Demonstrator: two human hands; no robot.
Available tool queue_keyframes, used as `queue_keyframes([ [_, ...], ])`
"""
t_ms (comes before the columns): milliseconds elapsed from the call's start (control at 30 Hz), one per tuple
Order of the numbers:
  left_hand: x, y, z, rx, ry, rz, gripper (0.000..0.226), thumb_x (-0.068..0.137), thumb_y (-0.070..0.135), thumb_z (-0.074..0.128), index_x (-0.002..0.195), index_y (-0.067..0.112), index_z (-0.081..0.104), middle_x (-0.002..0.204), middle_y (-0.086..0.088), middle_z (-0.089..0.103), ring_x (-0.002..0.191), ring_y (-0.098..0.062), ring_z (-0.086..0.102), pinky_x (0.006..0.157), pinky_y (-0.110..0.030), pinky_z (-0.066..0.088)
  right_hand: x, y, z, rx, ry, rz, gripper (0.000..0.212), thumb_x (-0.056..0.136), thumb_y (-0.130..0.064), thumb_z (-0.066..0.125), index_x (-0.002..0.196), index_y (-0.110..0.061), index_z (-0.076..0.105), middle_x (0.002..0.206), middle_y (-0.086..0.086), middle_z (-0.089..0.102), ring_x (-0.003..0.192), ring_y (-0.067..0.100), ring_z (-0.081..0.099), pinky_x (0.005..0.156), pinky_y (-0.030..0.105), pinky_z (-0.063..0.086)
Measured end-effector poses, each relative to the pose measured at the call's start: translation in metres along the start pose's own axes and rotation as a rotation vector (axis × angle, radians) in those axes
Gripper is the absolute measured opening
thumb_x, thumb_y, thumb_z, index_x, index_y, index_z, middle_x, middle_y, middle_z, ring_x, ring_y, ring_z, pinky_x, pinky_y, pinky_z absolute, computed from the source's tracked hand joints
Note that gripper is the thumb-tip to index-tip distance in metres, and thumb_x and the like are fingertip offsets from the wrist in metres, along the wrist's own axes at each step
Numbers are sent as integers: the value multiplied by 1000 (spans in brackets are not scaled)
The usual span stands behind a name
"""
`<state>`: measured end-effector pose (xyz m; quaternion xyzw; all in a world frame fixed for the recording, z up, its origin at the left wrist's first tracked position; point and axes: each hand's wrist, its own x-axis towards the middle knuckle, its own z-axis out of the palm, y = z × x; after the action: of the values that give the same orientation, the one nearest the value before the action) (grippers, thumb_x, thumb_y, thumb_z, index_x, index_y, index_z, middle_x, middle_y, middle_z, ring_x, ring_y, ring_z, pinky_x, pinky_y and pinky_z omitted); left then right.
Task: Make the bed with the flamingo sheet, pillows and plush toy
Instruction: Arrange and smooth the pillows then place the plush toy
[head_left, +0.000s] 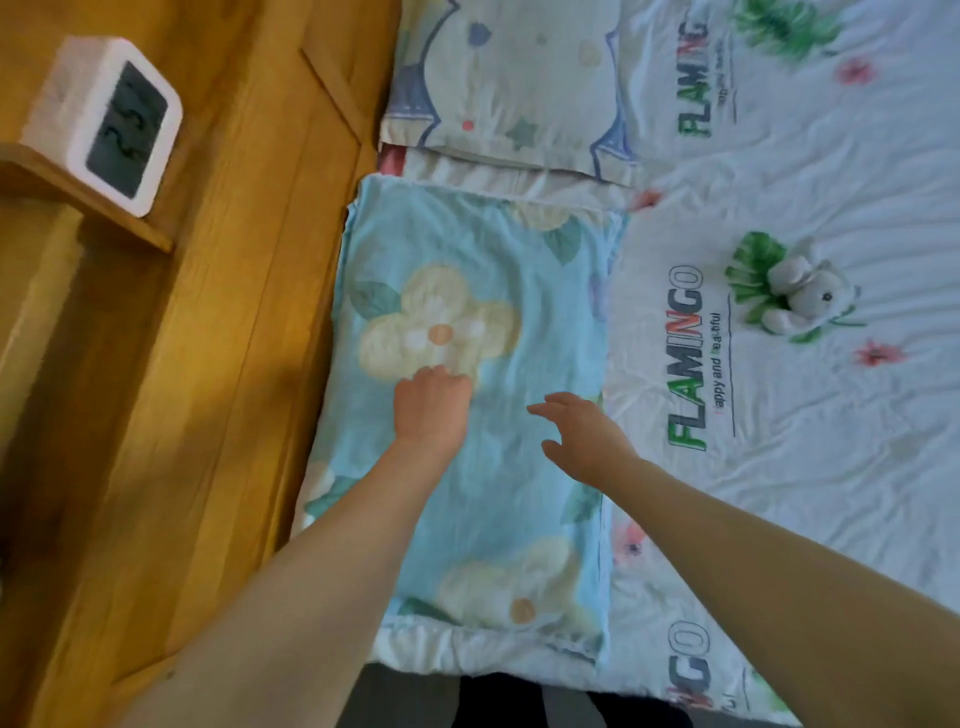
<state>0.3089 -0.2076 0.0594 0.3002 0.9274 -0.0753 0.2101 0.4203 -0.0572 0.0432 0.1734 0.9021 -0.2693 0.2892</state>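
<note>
Count: two pillows, one plush toy, one sheet, one clock, and your two hands.

The blue flower pillow (498, 493) lies flat at the near end of the bed, along the wooden headboard (234, 312). The white pillow (519, 78), with a blue border and small stars, lies beyond it against the same headboard. The two pillows are just beside each other. The flamingo sheet (805, 467) is spread over the mattress under both pillows and shows light creases and the printed word FLAMINGO. The plush toy (802, 291), grey-white, lies on the sheet apart from both pillows, over a green leaf print.

Your left hand (431, 410) rests on the blue flower pillow at the lower edge of its large yellow flower. Its fingers are bent down out of sight, so whether they grip the cloth or only press on it cannot be told.

Your right hand (587, 436) is over the pillow's edge next to the sheet. Its fingers (550, 402) are spread wide, the thumb is apart, and they hold nothing.

The clock (111, 124) stands on a wooden shelf (104, 208) beside the headboard.
</note>
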Motion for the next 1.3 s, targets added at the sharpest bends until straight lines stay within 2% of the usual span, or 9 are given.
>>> queue_keyframes([
  [167, 28, 38, -16, -166, -39, 140, 27, 91, 15, 50, 115, 20, 60, 117, -6, 55, 115, -27, 50, 89, -39, 46, -8, 25, -21, 323, 109, 138, 45, 89, -15, 58, 133, -22, 54, 138, 4, 49, 126, 18, 47, 103, 21, 30],
  [300, 43, 75, -26, -235, -55, 208, 29, 89, 19, 56, 118, 22, 60, 121, -6, 54, 118, -27, 50, 92, -39, 47, -15, 59, -40, 383, 187, 186, 45, 88, -11, 59, 132, -21, 55, 135, 4, 50, 120, 18, 51, 97, 18, 32],
  [433, 64, 124, -33, -250, -62, 267, 31, 89, 20, 57, 119, 23, 60, 122, -4, 53, 118, -25, 49, 92, -36, 45, -21, 108, -57, 398, 283, 265, 49, 86, -11, 62, 133, -22, 54, 145, 4, 38, 123, 21, 49, 100, 24, 36],
  [533, 85, 169, -38, -268, -71, 315, 30, 90, 21, 58, 120, 23, 60, 123, -4, 53, 117, -24, 49, 91, -36, 46, -24, 150, -73, 406, 338, 330, 52, 85, -10, 63, 134, -22, 52, 147, 3, 32, 120, 21, 52, 98, 22, 36],
  [767, 133, 282, -41, -332, -95, 408, 38, 88, 15, 60, 125, 21, 57, 124, -3, 52, 114, -24, 51, 91, -38, 47, -21, 249, -111, 408, 351, 427, 65, 88, -17, 62, 146, -21, 33, 152, 4, 26, 123, 22, 48, 101, 30, 38],
  [867, 160, 327, -40, -306, -111, 461, 38, 88, 15, 59, 126, 20, 54, 126, -3, 48, 115, -24, 48, 90, -40, 47, -11, 290, -120, 412, 378, 454, 69, 88, -17, 61, 148, -22, 29, 152, 4, 26, 122, 24, 49, 95, 32, 42],
  [1067, 221, 393, -42, -219, -71, 569, 47, 88, 23, 53, 134, 18, 45, 137, -5, 42, 117, -29, 48, 91, -44, 46, 25, 346, -127, 424, 393, 499, 74, 89, -18, 61, 150, -23, 20, 159, 5, 10, 134, 28, 38, 99, 39, 42],
  [1133, 240, 411, -44, -207, -57, 593, 52, 85, 30, 47, 136, 18, 44, 144, -4, 37, 123, -27, 44, 95, -42, 45, 38, 360, -129, 472, 411, 507, 77, 89, -17, 61, 151, -24, 17, 159, 7, 7, 134, 30, 38, 99, 39, 42],
  [1300, 279, 450, -39, -80, -48, 662, 55, 95, 11, 46, 145, 26, 32, 158, -1, 15, 145, -30, 11, 111, -47, 31, 58, 385, -131, 447, 439, 450, 80, 90, -9, 57, 152, -24, 9, 160, 5, -3, 133, 27, 41, 95, 34, 45],
])
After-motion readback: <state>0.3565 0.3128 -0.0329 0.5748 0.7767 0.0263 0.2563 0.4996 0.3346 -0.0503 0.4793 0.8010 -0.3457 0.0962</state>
